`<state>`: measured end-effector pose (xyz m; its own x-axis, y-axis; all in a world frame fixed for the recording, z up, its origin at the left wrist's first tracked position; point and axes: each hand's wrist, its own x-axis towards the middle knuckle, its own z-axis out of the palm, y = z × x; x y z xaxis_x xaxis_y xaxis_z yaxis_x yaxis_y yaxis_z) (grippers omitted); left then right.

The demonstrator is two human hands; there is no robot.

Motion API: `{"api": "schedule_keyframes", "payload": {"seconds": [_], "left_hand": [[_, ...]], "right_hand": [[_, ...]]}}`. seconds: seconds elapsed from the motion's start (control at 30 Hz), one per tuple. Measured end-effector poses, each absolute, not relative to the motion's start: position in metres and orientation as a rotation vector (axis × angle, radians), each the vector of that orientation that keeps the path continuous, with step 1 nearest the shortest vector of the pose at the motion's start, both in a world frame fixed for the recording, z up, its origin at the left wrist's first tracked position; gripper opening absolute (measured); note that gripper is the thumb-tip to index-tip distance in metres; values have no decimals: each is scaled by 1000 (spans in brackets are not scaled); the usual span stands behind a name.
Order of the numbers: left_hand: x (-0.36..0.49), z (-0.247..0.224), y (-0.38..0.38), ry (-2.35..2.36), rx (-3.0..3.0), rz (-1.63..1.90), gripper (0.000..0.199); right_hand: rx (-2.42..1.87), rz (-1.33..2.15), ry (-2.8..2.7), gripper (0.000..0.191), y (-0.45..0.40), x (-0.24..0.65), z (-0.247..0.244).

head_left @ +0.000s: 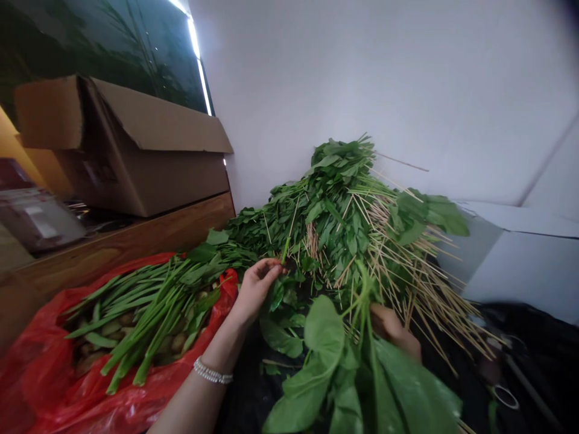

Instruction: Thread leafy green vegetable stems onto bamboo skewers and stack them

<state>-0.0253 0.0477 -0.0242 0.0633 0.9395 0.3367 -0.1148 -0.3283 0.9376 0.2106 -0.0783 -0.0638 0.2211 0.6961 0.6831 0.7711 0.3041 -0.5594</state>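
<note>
My left hand [261, 282], with a beaded bracelet at the wrist, pinches a short green stem piece [286, 250] between thumb and fingertips. At the lower right, my right hand [395, 330] is closed around a bunch of broad-leaved greens [323, 337]; the leaves partly hide its fingers. The bunch's stems point up and its large leaves hang down. Beyond both hands rises a big pile of leafy greens [335, 223], with many thin wooden sticks [407, 265] poking out toward the right.
On the left, a red plastic bag [40, 374] holds long green stalks [149, 319] over roundish brown items. An open cardboard box [167, 175] stands on a wooden surface [181, 226] behind it. A white box [520, 265] and black plastic [534, 325] lie at right.
</note>
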Motion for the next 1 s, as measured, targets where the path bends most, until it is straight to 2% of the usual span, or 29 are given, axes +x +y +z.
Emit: {"api": "schedule_keyframes", "payload": {"seconds": [0.23,1.0], "left_hand": [[-6,-38,37,809,1257,1160,30],[2,-35,27,869,1474,1018,24]], "right_hand": [[-1220,-44,-1937,30,-74,198,-73],[-1389,-147,-1872,33,-70,201,-79]]}}
